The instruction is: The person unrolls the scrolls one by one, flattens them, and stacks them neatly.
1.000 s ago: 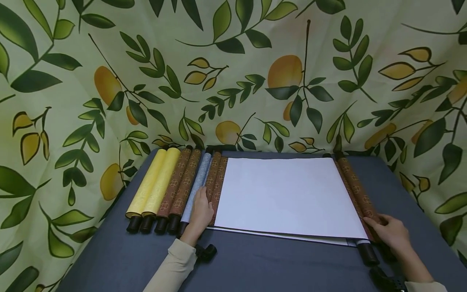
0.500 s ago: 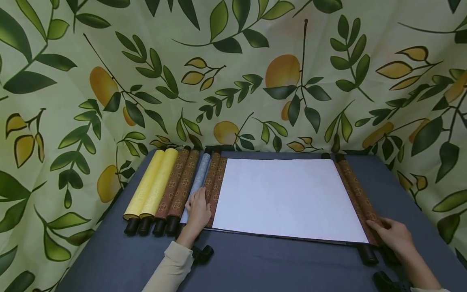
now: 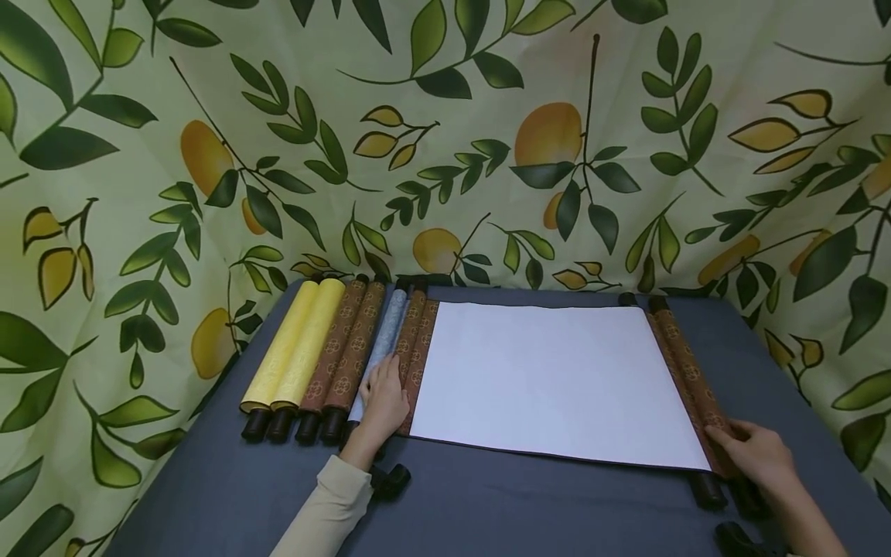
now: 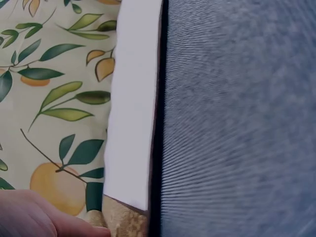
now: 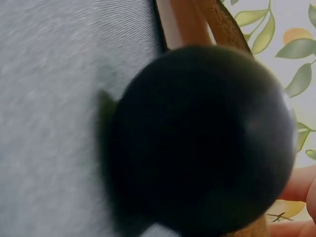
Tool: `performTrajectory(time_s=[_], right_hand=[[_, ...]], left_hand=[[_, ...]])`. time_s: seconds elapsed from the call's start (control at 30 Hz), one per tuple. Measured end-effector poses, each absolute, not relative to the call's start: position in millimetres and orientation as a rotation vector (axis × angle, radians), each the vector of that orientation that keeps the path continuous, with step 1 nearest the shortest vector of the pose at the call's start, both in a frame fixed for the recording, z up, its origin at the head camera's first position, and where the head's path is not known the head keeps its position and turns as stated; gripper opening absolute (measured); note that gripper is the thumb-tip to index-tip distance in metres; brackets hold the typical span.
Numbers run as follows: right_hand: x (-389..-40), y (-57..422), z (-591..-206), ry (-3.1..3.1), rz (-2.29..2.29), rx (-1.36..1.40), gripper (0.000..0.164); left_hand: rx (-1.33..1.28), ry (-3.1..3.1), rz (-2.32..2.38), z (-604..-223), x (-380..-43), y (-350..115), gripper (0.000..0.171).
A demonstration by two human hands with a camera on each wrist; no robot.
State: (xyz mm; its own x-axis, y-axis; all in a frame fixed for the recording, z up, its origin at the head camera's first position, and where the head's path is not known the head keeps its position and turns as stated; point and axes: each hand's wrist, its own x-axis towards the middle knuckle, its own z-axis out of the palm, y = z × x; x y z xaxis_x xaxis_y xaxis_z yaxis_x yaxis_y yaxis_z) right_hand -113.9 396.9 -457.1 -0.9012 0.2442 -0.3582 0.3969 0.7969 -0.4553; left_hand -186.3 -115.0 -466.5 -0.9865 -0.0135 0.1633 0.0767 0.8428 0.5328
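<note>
A hanging scroll lies partly unrolled on the table, its blank white sheet (image 3: 557,379) between brown patterned borders. My left hand (image 3: 383,398) holds the brown left roll (image 3: 411,333), its fingers over the roll beside a light blue scroll (image 3: 385,333). In the left wrist view, fingers (image 4: 54,217) touch the brown border at the sheet's end. My right hand (image 3: 759,456) grips the near part of the brown right roll (image 3: 685,363). A black rod knob (image 5: 202,143) fills much of the right wrist view and hides most of that grip.
Left of the open scroll, two yellow scrolls (image 3: 295,348) and two brown scrolls (image 3: 348,348) lie side by side with black knobs toward me. Another black knob (image 3: 708,491) shows under the sheet's right end. A leaf-and-fruit patterned cloth (image 3: 445,155) hangs behind the blue-grey table (image 3: 522,510).
The sheet's near edge has come down, covering the pale layer that showed beneath it. My right hand and the right roll have shifted slightly right and toward me; my left hand stays on its roll.
</note>
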Motion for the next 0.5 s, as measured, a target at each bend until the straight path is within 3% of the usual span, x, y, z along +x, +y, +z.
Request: performTrajectory(time_s=[0.27, 0.5], right_hand=[[-117, 370, -443, 3.042, -0.86, 0.49, 0.058], [-125, 328, -436, 3.157, -1.067, 0.41, 0.048]], left_hand=[[-0.051, -2.916, -0.763, -458, -188, -119, 0.053], [-0.03, -2.895, -0.774, -449, -190, -133, 0.049]])
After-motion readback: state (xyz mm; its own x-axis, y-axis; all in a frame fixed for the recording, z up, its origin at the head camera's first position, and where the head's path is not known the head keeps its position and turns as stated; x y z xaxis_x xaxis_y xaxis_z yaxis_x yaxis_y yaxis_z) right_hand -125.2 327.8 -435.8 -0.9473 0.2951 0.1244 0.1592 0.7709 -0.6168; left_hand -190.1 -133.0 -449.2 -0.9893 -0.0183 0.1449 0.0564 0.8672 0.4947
